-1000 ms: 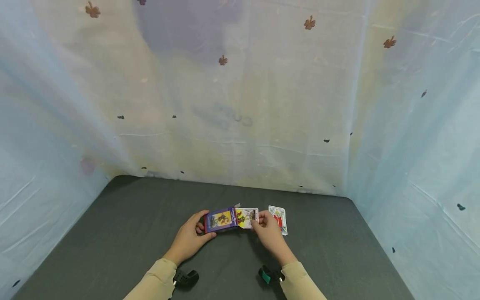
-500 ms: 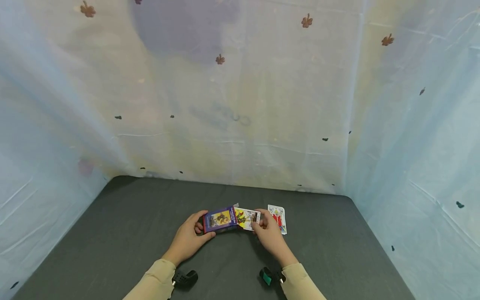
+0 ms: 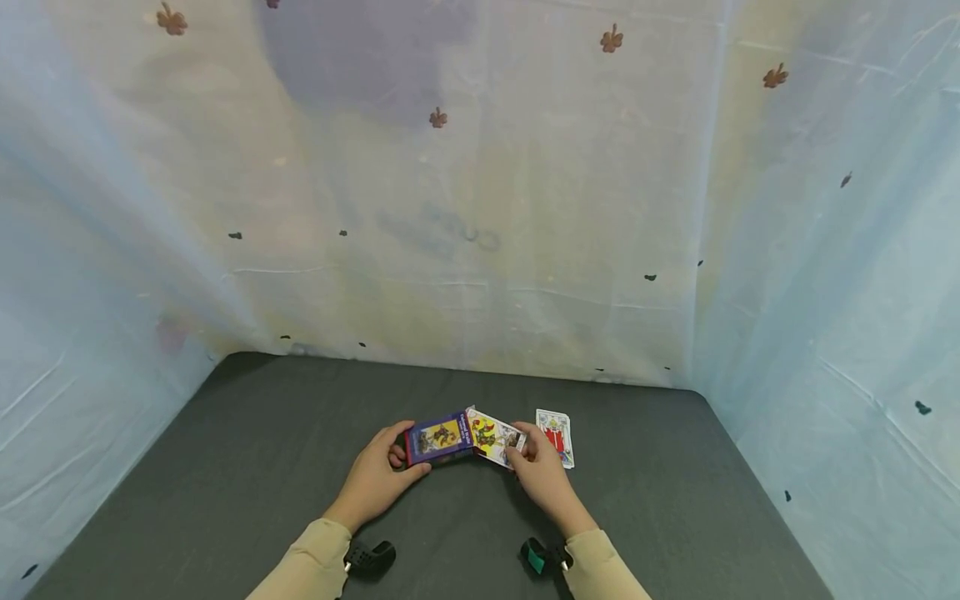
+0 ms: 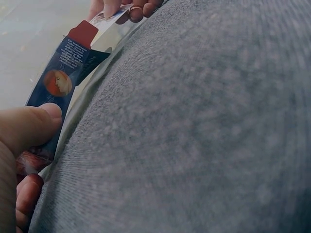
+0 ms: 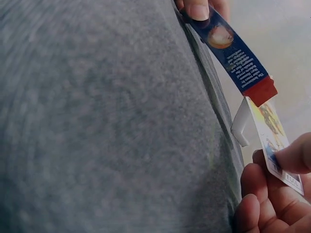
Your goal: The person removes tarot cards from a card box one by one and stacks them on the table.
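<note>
before pale sheeting (image 3: 480,183), over dark tabletop (image 3: 300,408): clamping fingers of left hand (image 3: 381,471) round purple box (image 3: 438,438) toward six o'clock; pinching between thumb and fingers of right hand (image 3: 543,472) a picture card (image 3: 489,435) at the box's three-o'clock end.

"FOOL" on card (image 5: 269,129); "The luminescent" on box (image 4: 60,77).

the card (image 3: 491,437) has slanted further, its outer end lower in the head view.
</note>
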Demonstrator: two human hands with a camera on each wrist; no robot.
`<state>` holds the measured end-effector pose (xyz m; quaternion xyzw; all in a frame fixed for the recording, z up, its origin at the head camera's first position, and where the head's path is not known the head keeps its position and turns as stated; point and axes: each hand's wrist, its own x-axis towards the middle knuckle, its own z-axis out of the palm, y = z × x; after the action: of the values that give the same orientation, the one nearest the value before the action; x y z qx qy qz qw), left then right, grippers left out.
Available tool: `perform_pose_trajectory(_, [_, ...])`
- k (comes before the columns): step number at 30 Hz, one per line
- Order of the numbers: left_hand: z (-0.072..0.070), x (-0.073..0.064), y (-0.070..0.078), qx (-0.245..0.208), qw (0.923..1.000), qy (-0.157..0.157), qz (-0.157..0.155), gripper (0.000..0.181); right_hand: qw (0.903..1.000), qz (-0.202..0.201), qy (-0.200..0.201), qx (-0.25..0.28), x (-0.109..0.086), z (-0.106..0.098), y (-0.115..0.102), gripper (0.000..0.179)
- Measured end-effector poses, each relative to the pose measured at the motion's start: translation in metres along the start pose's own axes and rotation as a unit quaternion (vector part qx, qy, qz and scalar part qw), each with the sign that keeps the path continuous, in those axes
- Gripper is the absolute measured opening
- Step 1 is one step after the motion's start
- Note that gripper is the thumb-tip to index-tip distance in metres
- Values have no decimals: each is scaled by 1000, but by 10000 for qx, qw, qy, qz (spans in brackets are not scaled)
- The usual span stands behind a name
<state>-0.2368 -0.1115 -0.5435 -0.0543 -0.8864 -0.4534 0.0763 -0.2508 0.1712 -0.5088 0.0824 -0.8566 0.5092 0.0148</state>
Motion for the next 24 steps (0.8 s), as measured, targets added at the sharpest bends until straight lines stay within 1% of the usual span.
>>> perform_pose_trajectory(5, [0, -1, 0, -41, 10000, -13, -44, 78, 10000, 5, 98, -3, 0, 1, 0, 37])
perform_pose_trajectory(11, [-4, -1, 2, -78, 9999, -13, -66, 78, 9995, -99, 283, 40, 2, 0, -3, 34])
perform_pose_trajectory(16, [-5, -2, 4, -35, 10000, -42, -78, 77, 9996, -122, 230, 67, 2, 0, -4, 32])
perform_pose_trajectory(19, [-4, -2, 4, -49, 9999, -70, -69, 77, 9996, -112, 264, 14, 2, 1, -4, 30])
perform_pose_trajectory(21, [-4, -2, 5, -65, 9999, -82, -57, 78, 9995, -92, 303, -28, 2, 2, -4, 27])
perform_pose_trajectory(24, [-4, -2, 5, -97, 9999, -90, -50, 78, 9997, -42, 239, 53, 2, 2, -6, 23])
